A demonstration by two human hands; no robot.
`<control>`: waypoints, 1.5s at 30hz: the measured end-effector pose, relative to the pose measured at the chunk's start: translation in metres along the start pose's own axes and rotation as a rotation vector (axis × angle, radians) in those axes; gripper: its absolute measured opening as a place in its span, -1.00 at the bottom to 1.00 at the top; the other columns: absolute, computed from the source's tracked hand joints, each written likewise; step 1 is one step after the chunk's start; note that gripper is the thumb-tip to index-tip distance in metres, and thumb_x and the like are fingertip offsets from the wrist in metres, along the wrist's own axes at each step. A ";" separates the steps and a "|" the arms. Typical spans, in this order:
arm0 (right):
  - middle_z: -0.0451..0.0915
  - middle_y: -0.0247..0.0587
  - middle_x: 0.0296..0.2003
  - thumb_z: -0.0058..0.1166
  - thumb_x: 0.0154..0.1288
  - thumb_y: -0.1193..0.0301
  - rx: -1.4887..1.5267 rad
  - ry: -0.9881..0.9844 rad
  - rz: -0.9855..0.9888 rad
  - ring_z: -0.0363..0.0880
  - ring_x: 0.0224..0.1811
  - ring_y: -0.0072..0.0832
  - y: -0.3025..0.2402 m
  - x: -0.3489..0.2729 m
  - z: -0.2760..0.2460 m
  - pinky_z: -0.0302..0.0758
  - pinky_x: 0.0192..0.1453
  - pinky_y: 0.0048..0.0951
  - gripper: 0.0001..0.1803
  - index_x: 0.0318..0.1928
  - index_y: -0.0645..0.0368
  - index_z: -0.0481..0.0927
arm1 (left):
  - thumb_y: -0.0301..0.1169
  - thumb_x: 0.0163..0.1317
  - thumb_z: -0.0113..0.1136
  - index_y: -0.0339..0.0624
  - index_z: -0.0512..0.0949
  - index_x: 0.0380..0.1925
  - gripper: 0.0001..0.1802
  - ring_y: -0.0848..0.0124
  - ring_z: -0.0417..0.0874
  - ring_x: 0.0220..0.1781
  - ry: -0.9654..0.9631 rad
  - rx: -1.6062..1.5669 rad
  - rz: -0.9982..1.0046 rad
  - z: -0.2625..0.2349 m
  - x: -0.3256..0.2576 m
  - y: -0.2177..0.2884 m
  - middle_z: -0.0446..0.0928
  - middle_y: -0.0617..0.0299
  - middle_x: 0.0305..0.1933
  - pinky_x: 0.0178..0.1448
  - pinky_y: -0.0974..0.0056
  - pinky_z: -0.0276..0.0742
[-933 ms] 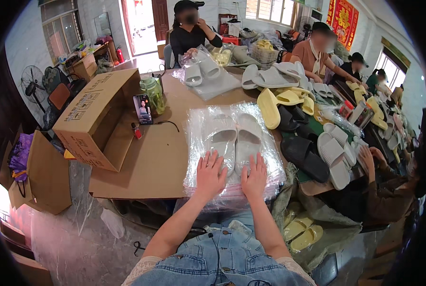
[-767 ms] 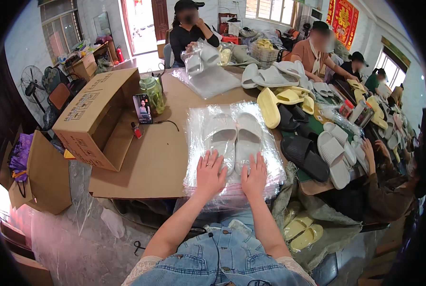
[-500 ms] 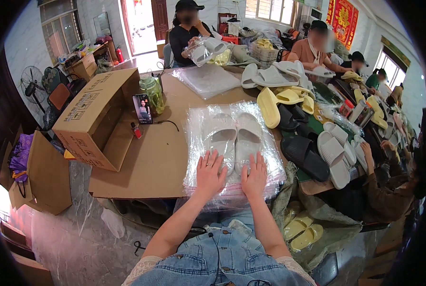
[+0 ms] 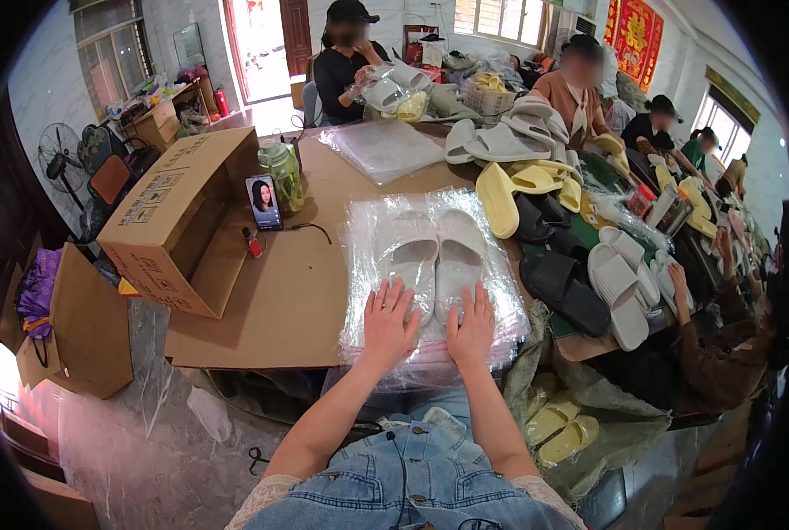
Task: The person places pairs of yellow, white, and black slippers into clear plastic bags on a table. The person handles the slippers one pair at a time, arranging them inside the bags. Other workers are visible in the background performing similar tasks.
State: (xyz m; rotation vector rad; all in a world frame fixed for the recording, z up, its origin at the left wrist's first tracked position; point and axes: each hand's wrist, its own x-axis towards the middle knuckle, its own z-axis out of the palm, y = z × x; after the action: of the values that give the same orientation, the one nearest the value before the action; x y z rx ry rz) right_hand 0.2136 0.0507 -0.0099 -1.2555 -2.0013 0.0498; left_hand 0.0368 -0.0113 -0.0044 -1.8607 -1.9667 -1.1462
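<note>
A pair of pale grey moulded foam slide sandals (image 4: 434, 256) lies side by side, soles down, inside a clear crinkled plastic bag (image 4: 430, 274) on the brown cardboard-covered counter (image 4: 280, 300). Both hands are flat on the near end of that bag: the left hand (image 4: 388, 325) over the heel of the left sandal, the right hand (image 4: 471, 327) over the heel of the right one. Neither hand has a closed grip; the fingers are spread and pressing down, palms on the film. Compared with the views just under a second ago, hands, bag and sandals sit just as they did, so the pressing posture is held rather than moved. What has changed lies well beyond the hands: the person in black across the counter now has a pale sandal in a bag (image 4: 386, 91) raised in their own hands.

Just beyond the fingertips is the rest of the bagged pair; farther out, a flat stack of clear bags (image 4: 381, 150). Left of the left hand lie a phone with a lit screen (image 4: 264, 202), a green jar (image 4: 284, 174) and an open cardboard box (image 4: 178, 225). Right of the right hand sit loose yellow, black and grey sandals (image 4: 553, 247).
</note>
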 end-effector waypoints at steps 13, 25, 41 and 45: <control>0.24 0.12 0.47 -0.01 0.41 0.21 -0.009 0.002 0.002 0.16 0.53 0.07 0.000 0.000 0.001 0.09 0.58 0.04 -0.41 0.35 0.25 0.42 | -0.17 0.31 0.21 -0.12 0.60 0.17 -0.52 -0.01 0.29 0.53 -0.004 0.000 0.004 -0.001 0.000 0.000 0.38 0.07 0.48 0.58 -0.13 0.08; 0.29 0.15 0.43 0.02 0.39 0.21 0.002 0.048 -0.009 0.22 0.48 0.09 0.001 0.001 0.001 0.13 0.55 0.06 -0.43 0.31 0.26 0.45 | -0.20 0.29 0.23 -0.09 0.61 0.16 -0.54 -0.01 0.30 0.52 0.001 0.006 0.009 0.002 0.001 0.001 0.41 0.08 0.45 0.57 -0.13 0.10; 0.27 0.12 0.44 0.02 0.40 0.20 0.001 0.024 0.014 0.20 0.50 0.08 -0.003 0.000 -0.003 0.12 0.56 0.06 -0.41 0.34 0.24 0.43 | -0.20 0.29 0.22 -0.11 0.62 0.14 -0.55 -0.02 0.30 0.52 -0.007 0.024 0.025 -0.002 0.001 0.001 0.42 0.09 0.45 0.57 -0.12 0.09; 0.27 0.12 0.44 0.02 0.40 0.20 -0.008 0.018 0.017 0.20 0.50 0.08 -0.003 0.001 -0.003 0.12 0.55 0.06 -0.41 0.34 0.24 0.43 | -0.17 0.31 0.20 -0.13 0.62 0.15 -0.54 -0.03 0.27 0.54 -0.023 0.003 0.020 -0.001 0.001 0.000 0.39 0.05 0.47 0.58 -0.15 0.06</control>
State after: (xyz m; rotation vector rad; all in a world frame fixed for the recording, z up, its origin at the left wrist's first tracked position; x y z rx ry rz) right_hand 0.2129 0.0486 -0.0057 -1.2735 -1.9777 0.0392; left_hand 0.0358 -0.0115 -0.0030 -1.8957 -1.9564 -1.1212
